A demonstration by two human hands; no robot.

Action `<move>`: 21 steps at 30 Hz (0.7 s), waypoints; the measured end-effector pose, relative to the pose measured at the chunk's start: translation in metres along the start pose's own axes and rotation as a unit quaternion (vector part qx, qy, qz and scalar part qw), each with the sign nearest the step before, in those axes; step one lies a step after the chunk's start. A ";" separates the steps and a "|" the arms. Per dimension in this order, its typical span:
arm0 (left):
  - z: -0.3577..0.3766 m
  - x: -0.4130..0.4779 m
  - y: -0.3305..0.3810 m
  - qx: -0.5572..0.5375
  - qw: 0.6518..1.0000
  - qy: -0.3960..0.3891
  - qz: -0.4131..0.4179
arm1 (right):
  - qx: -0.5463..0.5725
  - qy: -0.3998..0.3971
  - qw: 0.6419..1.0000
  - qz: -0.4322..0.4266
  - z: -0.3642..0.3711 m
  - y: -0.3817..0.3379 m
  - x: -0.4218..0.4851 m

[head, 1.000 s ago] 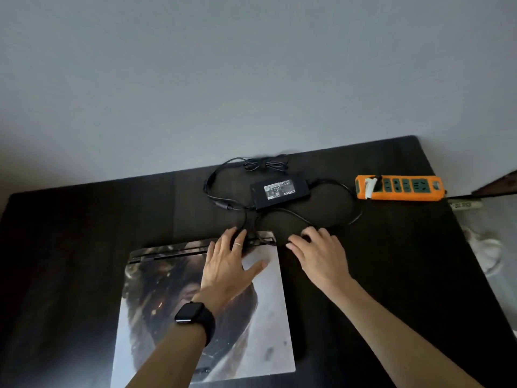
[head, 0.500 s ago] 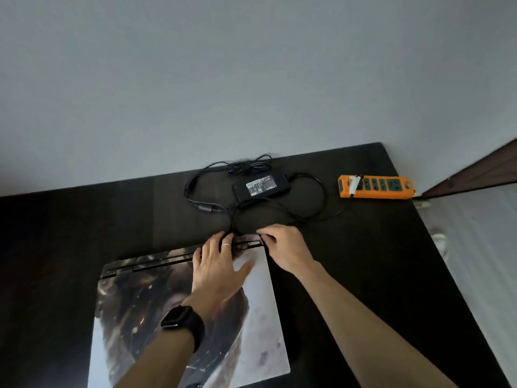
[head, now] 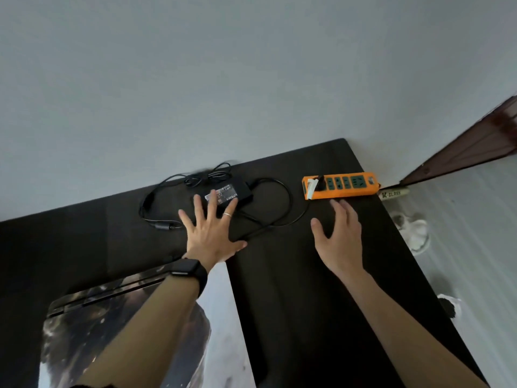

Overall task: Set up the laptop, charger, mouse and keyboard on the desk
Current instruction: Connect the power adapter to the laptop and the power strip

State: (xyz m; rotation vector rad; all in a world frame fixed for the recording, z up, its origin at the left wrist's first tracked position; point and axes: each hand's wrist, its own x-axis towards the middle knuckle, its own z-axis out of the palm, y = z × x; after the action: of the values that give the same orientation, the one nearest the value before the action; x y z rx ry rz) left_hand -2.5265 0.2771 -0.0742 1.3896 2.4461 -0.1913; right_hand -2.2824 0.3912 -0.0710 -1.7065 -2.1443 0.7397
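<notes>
Head view is showing us both hands gone from the closed laptop at the desk's near left: our left hand, fingers spread and empty, is reaching over the charger, our right hand, open, nearing the orange power strip.

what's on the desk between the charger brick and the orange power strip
In the head view, only a loop of the black cable lies on the desk between the charger brick and the orange power strip.
</notes>
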 end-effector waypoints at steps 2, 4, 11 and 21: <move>-0.002 0.012 -0.005 -0.020 0.998 -0.040 -0.037 | -0.077 -0.062 0.995 0.011 0.004 0.009 0.023; -0.002 0.018 -0.011 -0.064 0.994 -0.070 -0.052 | -0.105 -0.101 0.989 -0.001 0.009 0.016 0.040; -0.004 0.022 -0.033 -0.095 0.994 -0.044 -0.027 | -0.131 -0.089 0.985 -0.062 0.016 0.031 0.051; 0.000 0.019 -0.016 -0.043 0.995 -0.026 -0.081 | -0.144 -0.111 0.977 -0.116 0.013 0.052 0.061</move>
State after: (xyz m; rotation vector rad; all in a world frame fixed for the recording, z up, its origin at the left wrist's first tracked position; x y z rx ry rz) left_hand -2.5489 0.2840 -0.0812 1.1386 2.4925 -0.1557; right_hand -2.2624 0.4560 -0.1156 -1.5223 -2.6614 0.6013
